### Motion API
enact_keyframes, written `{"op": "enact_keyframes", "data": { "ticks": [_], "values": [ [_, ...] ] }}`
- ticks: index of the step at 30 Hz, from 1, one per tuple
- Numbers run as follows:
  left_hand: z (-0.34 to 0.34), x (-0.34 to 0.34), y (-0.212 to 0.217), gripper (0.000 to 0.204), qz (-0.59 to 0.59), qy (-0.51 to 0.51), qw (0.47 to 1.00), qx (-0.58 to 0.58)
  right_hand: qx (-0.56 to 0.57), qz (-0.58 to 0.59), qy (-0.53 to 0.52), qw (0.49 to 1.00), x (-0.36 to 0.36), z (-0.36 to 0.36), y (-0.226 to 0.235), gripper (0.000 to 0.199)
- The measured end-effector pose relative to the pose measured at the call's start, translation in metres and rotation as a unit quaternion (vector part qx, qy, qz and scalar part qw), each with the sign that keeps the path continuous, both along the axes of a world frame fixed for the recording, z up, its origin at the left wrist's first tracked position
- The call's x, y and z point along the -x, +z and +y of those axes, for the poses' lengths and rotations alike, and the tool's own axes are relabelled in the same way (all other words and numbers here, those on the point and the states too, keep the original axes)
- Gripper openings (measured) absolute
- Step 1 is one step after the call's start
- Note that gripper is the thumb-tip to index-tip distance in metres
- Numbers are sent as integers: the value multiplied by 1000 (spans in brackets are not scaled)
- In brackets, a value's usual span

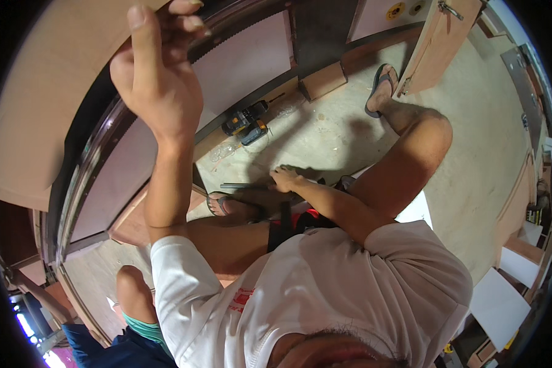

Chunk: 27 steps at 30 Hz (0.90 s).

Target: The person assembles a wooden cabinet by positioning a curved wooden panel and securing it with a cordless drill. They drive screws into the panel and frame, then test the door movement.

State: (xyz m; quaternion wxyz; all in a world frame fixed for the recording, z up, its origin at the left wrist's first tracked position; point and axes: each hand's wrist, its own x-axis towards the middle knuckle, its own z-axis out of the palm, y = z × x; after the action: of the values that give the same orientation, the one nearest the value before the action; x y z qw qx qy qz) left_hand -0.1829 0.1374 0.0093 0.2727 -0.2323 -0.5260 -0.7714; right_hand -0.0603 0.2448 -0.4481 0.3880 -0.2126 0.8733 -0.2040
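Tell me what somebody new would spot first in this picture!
Probably the big left hand, raised at the upper left with its thumb sticking up. Next might come the bright white shirt filling the lower middle. Then there's the black power drill with orange bits, lying above the right hand in the picture, near the middle.

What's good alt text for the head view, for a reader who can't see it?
Someone in a white shirt has the left hand raised before a pale tan panel and the right hand low near a gray rod. A power drill rests on the floor.
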Motion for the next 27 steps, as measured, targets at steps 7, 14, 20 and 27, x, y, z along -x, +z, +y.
{"op": "enact_keyframes", "data": {
  "ticks": [7,14,20,27],
  "values": [
    [2,-46,15,44,54,104,984,135,-49,-20,141,989,-8,-11,3,33],
    [32,-54,24,8,189,111,971,92,45,70,204,975,13,-12,-111,46],
    [64,-93,131,13,357,268,889,98,38,-58,179,981,30,-25,-116,56],
    [68,-124,173,21,227,174,957,48,48,7,193,980,24,-28,-94,53]
  ]
}}
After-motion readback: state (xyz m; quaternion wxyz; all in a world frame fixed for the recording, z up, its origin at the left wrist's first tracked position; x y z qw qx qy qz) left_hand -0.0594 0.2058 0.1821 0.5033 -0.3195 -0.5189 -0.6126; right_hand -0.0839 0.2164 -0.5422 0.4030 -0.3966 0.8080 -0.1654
